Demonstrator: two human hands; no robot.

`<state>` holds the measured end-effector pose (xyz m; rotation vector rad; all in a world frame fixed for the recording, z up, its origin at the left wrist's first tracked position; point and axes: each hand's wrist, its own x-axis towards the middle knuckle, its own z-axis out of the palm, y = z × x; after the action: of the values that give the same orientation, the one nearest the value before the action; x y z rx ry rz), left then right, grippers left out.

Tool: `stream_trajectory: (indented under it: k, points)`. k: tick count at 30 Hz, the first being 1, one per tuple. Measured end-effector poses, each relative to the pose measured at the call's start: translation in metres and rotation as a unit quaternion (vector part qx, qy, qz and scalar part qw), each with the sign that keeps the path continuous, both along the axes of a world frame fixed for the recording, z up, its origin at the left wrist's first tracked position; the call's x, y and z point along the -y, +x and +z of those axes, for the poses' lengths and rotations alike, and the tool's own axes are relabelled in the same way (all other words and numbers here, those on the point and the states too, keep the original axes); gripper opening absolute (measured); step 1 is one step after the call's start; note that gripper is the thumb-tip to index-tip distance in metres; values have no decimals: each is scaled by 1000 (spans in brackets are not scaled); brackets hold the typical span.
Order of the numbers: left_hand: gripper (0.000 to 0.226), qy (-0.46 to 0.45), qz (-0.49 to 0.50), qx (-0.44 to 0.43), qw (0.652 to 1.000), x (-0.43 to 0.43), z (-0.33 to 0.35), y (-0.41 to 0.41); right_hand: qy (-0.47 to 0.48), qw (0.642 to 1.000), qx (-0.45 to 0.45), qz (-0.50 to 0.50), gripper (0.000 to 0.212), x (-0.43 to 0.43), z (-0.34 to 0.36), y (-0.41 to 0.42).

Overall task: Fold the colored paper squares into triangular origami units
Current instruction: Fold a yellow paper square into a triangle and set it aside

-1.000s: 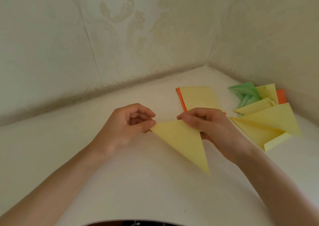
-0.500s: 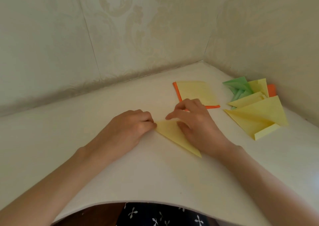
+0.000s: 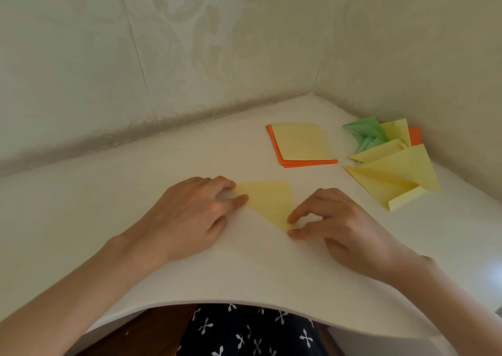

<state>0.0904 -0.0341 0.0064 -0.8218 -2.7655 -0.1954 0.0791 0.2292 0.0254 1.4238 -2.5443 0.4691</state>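
Head view: feather-light, floppy-looking yellow triangle (image 3: 269, 201) lies flat on the bench (image 3: 244, 271) between the hands, left hand (image 3: 190, 211) pinching one corner, right hand (image 3: 342, 228) pinching the near tip, probably its safest holds.

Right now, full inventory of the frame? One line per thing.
folded triangle: 1, yellow, on the table between the hands
paper squares stack: sheet count hidden, yellow on top with orange beneath, beyond the right hand
folded units pile: count unclear, yellow and green with a bit of orange, far right by the wall corner
table: 1, white, under everything
walls: 2, cream and patterned, meeting in a corner behind the table
patterned fabric: 1, dark with white marks, below the table's near edge
left hand: 1, holds the triangle's left corner
right hand: 1, pinches the triangle's near tip
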Motion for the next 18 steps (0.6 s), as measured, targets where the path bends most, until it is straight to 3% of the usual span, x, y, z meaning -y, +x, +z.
stream_trajectory:
  k: [4,5,7,10,13,16,18]
  points:
    - [40,87,32,25,995,-12,8,-6,-146,975,103,-132,34,18,8,-11]
    - [35,108,56,42,992,-14,9,-9,-133,968,132,-164,30,26,8,-17]
    - [26,139,84,75,984,-19,6,-15,-25,966,162,-201,42,40,8,-28]
    - [34,176,118,113,971,-23,4,-20,75,959,167,-217,50,54,9,-36]
    - [42,215,137,131,958,-21,2,-19,72,943,229,-231,44,54,17,-42]
    - [48,259,150,118,947,-21,0,-18,-7,915,334,-227,17,46,20,-44]
    - [46,331,159,120,922,-24,3,-18,-73,887,398,-222,10,42,19,-42]
